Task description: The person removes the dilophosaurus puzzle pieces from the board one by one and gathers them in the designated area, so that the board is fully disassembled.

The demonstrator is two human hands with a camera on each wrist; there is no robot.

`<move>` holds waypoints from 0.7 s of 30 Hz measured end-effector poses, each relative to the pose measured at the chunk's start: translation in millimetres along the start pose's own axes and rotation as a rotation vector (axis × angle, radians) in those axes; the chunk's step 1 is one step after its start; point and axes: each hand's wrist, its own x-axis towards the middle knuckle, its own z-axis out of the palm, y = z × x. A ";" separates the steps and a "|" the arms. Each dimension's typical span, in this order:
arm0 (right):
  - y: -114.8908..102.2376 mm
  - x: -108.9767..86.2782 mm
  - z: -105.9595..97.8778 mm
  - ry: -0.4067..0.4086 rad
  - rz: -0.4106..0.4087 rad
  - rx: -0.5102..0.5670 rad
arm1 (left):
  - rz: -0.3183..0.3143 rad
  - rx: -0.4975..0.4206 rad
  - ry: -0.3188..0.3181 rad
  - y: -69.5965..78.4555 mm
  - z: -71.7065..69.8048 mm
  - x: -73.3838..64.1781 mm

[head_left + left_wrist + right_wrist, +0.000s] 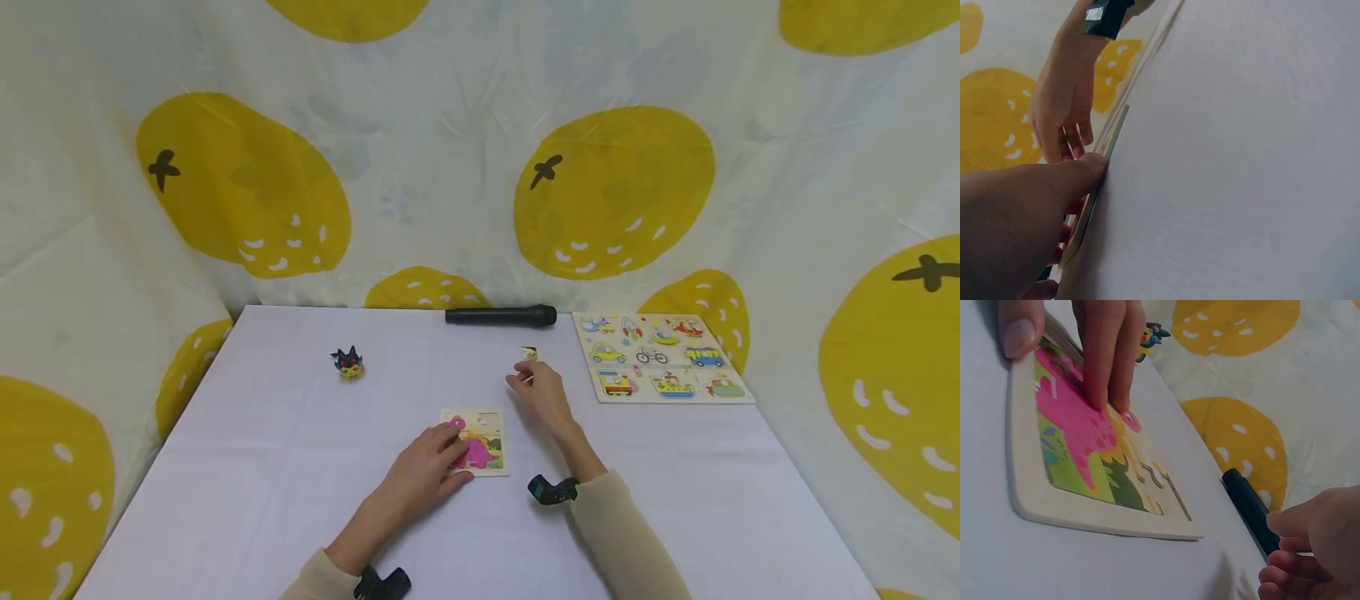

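Note:
A small wooden jigsaw puzzle (491,460) with a pink dinosaur picture lies flat on the table. My left hand (426,473) rests on its left part, fingers on the picture and thumb at the frame's near edge. Bare backing with printed lines shows in the puzzle's upper right (1150,469). Farther back lies a small puzzle piece (528,353), just beyond the fingertips of my right hand (543,396). That hand hovers with loosely bent fingers, and nothing shows between them. In the right wrist view its fingers (1288,565) hang apart from the puzzle.
A black microphone (501,317) lies along the table's back edge. At the back right is a wooden vehicle puzzle board (660,358). A small dark and yellow figure (348,363) stands at the back left. Fruit-patterned cloth (450,167) hangs behind the table.

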 end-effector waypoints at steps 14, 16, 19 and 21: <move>-11.8 -33.1 7.1 -0.106 -0.122 -0.046 | 0.050 0.044 0.082 -1.7 5.8 1.2; -10.9 -35.2 9.6 -0.130 -0.130 -0.055 | 0.047 0.047 0.071 -1.4 5.0 1.4; -12.0 -37.3 12.3 -0.170 -0.137 -0.054 | 0.041 0.045 0.063 -1.5 4.6 1.8; -13.6 -37.7 13.5 -0.197 -0.135 -0.056 | 0.041 0.040 0.064 -2.2 4.8 2.0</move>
